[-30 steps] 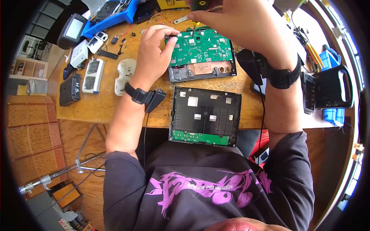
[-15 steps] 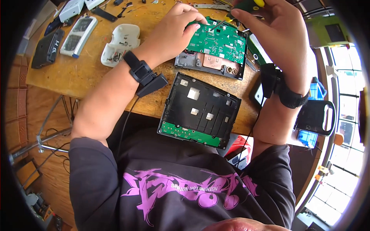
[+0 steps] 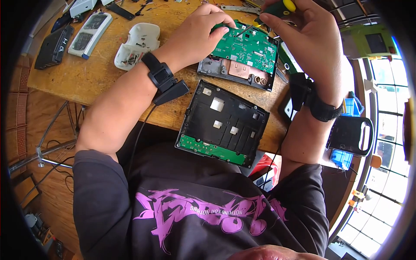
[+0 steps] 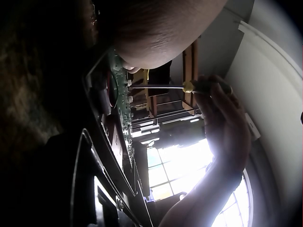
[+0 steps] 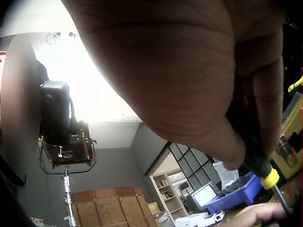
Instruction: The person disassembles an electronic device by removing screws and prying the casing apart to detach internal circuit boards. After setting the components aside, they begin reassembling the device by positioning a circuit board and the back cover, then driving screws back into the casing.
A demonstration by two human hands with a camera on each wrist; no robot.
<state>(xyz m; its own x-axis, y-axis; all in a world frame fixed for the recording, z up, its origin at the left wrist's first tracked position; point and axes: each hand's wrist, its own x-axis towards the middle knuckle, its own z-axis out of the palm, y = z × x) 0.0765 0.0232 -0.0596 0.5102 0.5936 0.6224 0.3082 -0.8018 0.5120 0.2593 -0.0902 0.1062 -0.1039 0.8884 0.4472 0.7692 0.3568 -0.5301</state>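
Note:
In the head view a green circuit board [image 3: 247, 47] lies in an open dark casing [image 3: 207, 66]. My left hand [image 3: 201, 37] grips the board's upper left corner, thumb and fingertips close together there. My right hand [image 3: 314, 43] holds a screwdriver by its green and yellow handle [image 3: 277, 9], the shaft slanting down left to the board. The left wrist view shows the shaft [image 4: 158, 87] reaching a small part at the board's face [image 4: 123, 101]. A black cover [image 3: 223, 119] with a green strip lies nearer my body.
A white tray [image 3: 145, 35] of small screws stands left of my left forearm, with a white and grey case [image 3: 90, 34] and a black box [image 3: 53, 48] beyond. A phone [image 3: 287, 108] lies by my right wrist. Blue bins [image 3: 341, 159] are at the right.
The head view has turned and shifted, bringing the windows further into sight. The screwdriver now leans more to the right than a second ago. My left hand stays at the board's corner.

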